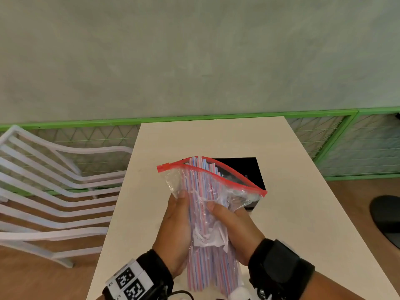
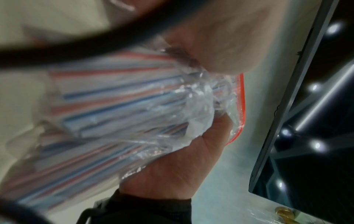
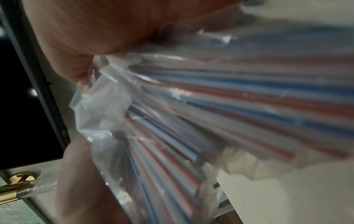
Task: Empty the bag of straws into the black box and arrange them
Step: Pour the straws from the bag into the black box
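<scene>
Fingers (image 1: 213, 207) of both hands curl round the clear bag (image 1: 207, 191), its red zip mouth agape above the black box (image 1: 249, 169) on the table (image 1: 292, 213), holding light, stiff straws (image 1: 201, 213) in slippery film, best gripped mid-bundle.

A white label (image 1: 202, 239) inside the bag (image 1: 207, 204) carries faint writing, too blurred to read. The left wristband (image 1: 127, 284) bears two black-and-white square code markers.
</scene>
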Demonstrator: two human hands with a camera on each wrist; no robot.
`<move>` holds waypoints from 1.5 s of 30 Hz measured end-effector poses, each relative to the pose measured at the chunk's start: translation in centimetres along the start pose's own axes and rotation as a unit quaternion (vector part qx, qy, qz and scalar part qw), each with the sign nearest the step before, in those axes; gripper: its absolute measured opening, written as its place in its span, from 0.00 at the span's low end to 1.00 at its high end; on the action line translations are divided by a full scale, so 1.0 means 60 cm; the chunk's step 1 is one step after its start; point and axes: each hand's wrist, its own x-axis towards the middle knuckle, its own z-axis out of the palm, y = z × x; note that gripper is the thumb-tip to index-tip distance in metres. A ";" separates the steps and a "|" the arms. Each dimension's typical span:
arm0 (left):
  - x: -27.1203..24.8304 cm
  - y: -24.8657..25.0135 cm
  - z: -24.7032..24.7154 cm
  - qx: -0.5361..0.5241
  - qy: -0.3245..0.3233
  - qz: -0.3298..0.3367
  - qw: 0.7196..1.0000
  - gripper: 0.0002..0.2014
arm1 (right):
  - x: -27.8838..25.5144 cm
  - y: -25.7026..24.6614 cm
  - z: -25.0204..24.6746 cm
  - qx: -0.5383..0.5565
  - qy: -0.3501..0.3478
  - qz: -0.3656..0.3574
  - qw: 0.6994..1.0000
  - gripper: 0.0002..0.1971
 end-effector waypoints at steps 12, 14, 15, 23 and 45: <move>-0.009 0.023 0.014 -0.043 -0.051 0.038 0.997 0.19 | 0.014 -0.012 0.035 0.031 0.048 -0.094 0.994 0.16; -0.011 0.020 0.012 -0.053 -0.032 0.026 0.998 0.20 | 0.018 -0.013 0.036 0.040 0.048 -0.083 0.995 0.24; -0.012 0.020 0.010 -0.060 -0.022 0.014 0.998 0.20 | 0.019 -0.015 0.037 0.041 0.044 -0.075 0.995 0.28; -0.014 0.035 -0.002 -0.058 0.051 0.009 0.997 0.26 | 0.013 0.003 0.051 0.022 -0.010 -0.101 0.995 0.31; 0.011 0.116 -0.024 0.277 -0.194 0.022 0.941 0.31 | 0.062 -0.018 0.086 0.286 0.057 0.044 0.956 0.24</move>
